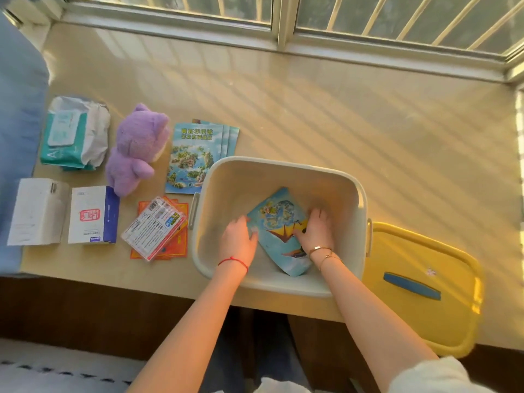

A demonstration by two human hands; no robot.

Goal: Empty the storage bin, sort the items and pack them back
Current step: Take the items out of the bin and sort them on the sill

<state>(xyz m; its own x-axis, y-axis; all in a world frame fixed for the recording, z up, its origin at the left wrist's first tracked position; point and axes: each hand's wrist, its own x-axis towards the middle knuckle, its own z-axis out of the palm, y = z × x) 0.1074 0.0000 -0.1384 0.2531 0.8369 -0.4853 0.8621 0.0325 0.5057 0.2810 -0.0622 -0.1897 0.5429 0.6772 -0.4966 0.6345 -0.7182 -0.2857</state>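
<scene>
Warm, low sunlight through the window (283, 12)

Bright golden light falls from the far edge across the windowsill (312, 109), striped with slanted bar shadows (strongest toward the right); wide-angle bending curves the frame edges, and the near corners look soft and blurred.

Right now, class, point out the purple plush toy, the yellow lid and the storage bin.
purple plush toy (133, 154), head view, on its body.
yellow lid (419, 259), head view, on its top surface above the blue handle.
storage bin (283, 163), head view, on its far rim.
</scene>
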